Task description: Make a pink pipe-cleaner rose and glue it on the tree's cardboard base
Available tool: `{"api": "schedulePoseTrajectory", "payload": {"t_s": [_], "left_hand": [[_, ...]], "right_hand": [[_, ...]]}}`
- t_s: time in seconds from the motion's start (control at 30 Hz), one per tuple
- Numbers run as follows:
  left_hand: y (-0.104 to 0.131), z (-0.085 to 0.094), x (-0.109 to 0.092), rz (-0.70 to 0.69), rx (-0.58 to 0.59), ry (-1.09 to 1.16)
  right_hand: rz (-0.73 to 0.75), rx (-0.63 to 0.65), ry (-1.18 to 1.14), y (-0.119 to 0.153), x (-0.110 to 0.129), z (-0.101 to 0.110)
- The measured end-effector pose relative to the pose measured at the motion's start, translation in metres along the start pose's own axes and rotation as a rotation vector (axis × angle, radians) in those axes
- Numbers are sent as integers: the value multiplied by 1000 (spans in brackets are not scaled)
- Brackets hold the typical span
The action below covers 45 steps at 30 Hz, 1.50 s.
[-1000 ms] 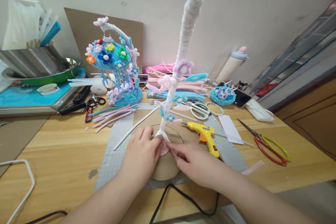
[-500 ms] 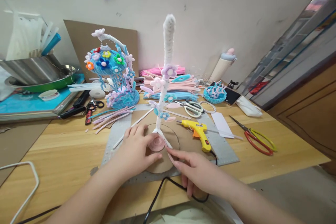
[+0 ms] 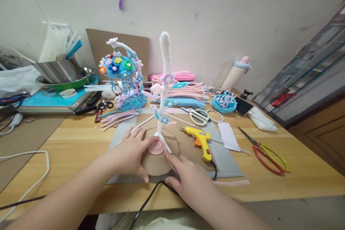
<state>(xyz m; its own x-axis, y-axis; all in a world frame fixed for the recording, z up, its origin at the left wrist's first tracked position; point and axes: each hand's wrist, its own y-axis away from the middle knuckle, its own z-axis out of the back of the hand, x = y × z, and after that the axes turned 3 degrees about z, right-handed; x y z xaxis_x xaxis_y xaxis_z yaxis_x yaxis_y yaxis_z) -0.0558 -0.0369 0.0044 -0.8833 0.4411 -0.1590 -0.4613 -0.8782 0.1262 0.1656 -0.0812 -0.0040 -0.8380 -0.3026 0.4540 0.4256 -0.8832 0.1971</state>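
A white fuzzy stem (image 3: pixel 166 55) with pink, purple and blue flowers stands upright on a round cardboard base (image 3: pixel 159 165). At its foot lies a flat coil of pink pipe cleaner (image 3: pixel 156 147). My left hand (image 3: pixel 130 156) rests on the base with fingers spread, one fingertip touching the coil's top edge by the stem's foot. My right hand (image 3: pixel 188 178) has its index fingertip against the coil's right side. The loose pink pipe cleaner tail (image 3: pixel 233 183) runs under that hand and sticks out to the right; the grip beneath is partly hidden.
A yellow glue gun (image 3: pixel 201 140) lies right of the base, its black cable (image 3: pixel 144 201) crossing in front. Red-and-yellow scissors (image 3: pixel 269 156) lie farther right. Behind stand a finished blue flowered lamp-like piece (image 3: pixel 121 68) and pipe cleaner bundles (image 3: pixel 185 93). A metal bowl (image 3: pixel 60 72) sits left.
The view has shifted slightly. My right hand has moved in closer to the coil, its index finger now at the coil's edge. The pink tail now shows right of the wrist.
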Motion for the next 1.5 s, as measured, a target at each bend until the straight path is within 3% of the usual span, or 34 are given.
{"api": "schedulePoseTrajectory", "payload": {"t_s": [0.07, 0.27, 0.4, 0.5, 0.63, 0.7, 0.97, 1.27, 1.5], "left_hand": [[3, -2, -9, 66, -46, 5], [7, -17, -51, 458, -97, 1], [6, -25, -63, 577, -85, 9], [8, -23, -54, 541, -123, 60], [11, -14, -34, 469, -374, 224], [11, -11, -27, 437, -439, 275], [4, -18, -27, 106, -374, 247], [2, -17, -27, 47, -286, 168], [-4, -11, -27, -17, -292, 116]], "right_hand": [[4, 0, 81, -3, -4, 3], [35, 18, 221, -16, -8, 19], [-4, 52, 263, -20, -4, 21], [-6, 47, 292, -19, -2, 18], [23, 43, 302, -19, -3, 17], [25, 49, 314, -19, -3, 17], [-3, 105, 308, -22, -1, 19], [-17, 147, 312, -25, -1, 20], [-29, 166, 314, -28, 2, 22]]}}
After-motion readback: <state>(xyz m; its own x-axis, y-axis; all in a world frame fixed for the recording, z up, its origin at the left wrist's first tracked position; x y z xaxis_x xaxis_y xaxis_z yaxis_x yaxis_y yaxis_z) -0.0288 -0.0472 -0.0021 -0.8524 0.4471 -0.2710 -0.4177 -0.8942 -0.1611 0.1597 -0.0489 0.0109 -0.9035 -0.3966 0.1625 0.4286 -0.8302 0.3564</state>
